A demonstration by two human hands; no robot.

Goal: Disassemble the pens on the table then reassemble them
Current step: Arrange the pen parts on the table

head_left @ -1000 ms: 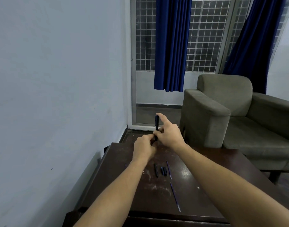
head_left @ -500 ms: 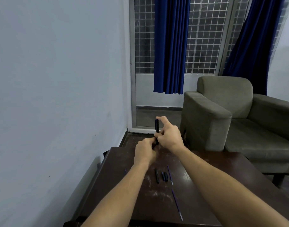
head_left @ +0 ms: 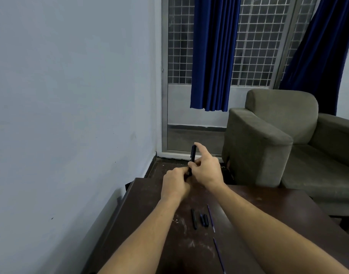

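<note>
Lower centre: thin blue ink refills (head_left: 211,217), short black pen pieces (head_left: 203,220) loose on dark brown wooden counter (head_left: 146,214); nudge could roll them off. Centre: upright black pen (head_left: 193,155), left hand (head_left: 175,184) grip curled round lower end, right hand (head_left: 206,171) pinching barrel; abrupt separation may drop part.

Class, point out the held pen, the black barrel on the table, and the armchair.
held pen (head_left: 193,153): head view, its upper end.
black barrel (head_left: 194,219): head view, its middle.
armchair (head_left: 256,139): head view, near armrest.
</note>
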